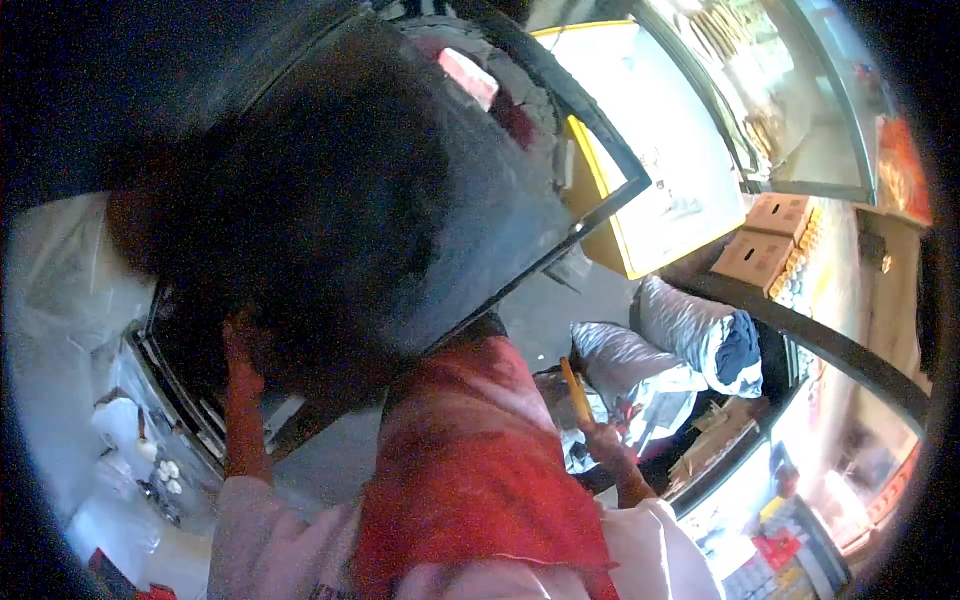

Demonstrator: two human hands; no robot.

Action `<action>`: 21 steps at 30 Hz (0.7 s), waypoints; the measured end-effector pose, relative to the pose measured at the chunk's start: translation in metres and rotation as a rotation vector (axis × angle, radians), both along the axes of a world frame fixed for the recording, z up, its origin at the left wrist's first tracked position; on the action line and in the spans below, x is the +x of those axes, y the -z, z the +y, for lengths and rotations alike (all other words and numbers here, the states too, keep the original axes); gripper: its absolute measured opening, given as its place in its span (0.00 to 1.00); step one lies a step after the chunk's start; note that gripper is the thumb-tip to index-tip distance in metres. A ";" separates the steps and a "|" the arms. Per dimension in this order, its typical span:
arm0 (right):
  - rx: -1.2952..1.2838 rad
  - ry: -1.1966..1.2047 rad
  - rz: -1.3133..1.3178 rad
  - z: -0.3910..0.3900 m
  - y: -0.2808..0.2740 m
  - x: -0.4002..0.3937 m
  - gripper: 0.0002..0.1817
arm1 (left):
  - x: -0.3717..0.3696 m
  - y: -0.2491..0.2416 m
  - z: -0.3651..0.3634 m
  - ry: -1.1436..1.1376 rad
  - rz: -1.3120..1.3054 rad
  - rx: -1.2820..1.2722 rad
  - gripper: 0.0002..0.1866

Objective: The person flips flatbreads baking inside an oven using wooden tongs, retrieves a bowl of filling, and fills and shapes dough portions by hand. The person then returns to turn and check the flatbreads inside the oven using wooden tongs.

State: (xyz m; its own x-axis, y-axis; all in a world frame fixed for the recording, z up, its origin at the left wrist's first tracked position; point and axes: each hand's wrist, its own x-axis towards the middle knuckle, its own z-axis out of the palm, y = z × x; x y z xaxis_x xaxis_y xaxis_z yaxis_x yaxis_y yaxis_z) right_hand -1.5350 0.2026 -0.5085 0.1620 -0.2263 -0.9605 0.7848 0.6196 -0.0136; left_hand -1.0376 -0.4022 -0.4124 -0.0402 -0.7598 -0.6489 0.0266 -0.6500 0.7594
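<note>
My left hand (240, 345) reaches up against a large, very dark surface (330, 230). Its fingers are lost in the shadow, so their pose and anything they hold cannot be made out. On the other side, my right hand (606, 446) is closed around a slim tan wooden stick (576, 392). The stick points upward, and its lower end is hidden in the fist. A red apron (480, 470) hangs between my arms. The dark surface has a grey edge frame (540, 260) running diagonally in front of me.
A bright white panel with yellow edges (640, 262) stands beyond the frame. Cardboard boxes (755, 258) sit at the right. Silvery sacks (690, 325) lie near my right hand. A pink-and-white object (468, 78) is at the top. Small white items (168, 475) lie at the left.
</note>
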 end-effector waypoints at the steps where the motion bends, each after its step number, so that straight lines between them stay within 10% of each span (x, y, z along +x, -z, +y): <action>1: 0.006 -0.405 0.349 -0.015 -0.017 0.010 0.13 | -0.004 0.011 -0.008 0.013 -0.007 -0.005 0.40; 2: 0.015 -0.813 0.700 -0.040 -0.042 0.018 0.21 | -0.002 0.029 -0.016 -0.016 0.063 0.126 0.39; 6: -0.215 -0.615 0.611 0.004 -0.001 0.013 0.25 | -0.051 0.037 -0.030 -0.012 0.052 0.117 0.39; 8: 0.203 -0.553 0.303 0.019 0.027 -0.003 0.26 | -0.102 0.013 -0.023 -0.022 -0.190 0.095 0.40; 10: -0.507 -0.860 0.809 0.016 0.032 -0.018 0.14 | -0.104 0.014 -0.018 -0.028 -0.422 0.086 0.41; 12: -0.114 -1.276 0.987 0.003 0.048 -0.035 0.20 | -0.081 0.041 -0.016 -0.024 -0.604 0.018 0.43; 14: -0.120 -1.027 1.140 -0.085 -0.033 -0.048 0.25 | -0.090 0.025 -0.015 0.033 -0.549 -0.033 0.44; 16: 0.000 -0.309 0.885 -0.078 0.016 -0.065 0.25 | -0.087 0.033 -0.021 0.084 -0.497 -0.092 0.44; 18: -0.085 -0.212 1.195 -0.135 -0.025 -0.069 0.19 | -0.070 0.070 -0.023 0.231 -0.742 -0.449 0.40; 21: -0.099 -0.230 1.217 -0.157 -0.047 -0.084 0.22 | -0.127 0.002 0.002 0.342 -1.158 -0.731 0.29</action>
State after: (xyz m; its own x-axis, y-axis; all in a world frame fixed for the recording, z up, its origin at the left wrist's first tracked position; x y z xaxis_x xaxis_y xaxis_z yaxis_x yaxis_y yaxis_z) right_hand -1.6194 0.0457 -0.4619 -0.7764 -0.3911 -0.4942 0.1021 0.6958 -0.7109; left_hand -1.1648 -0.4001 -0.4144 -0.0115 -0.9959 0.0895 -0.9126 0.0471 0.4062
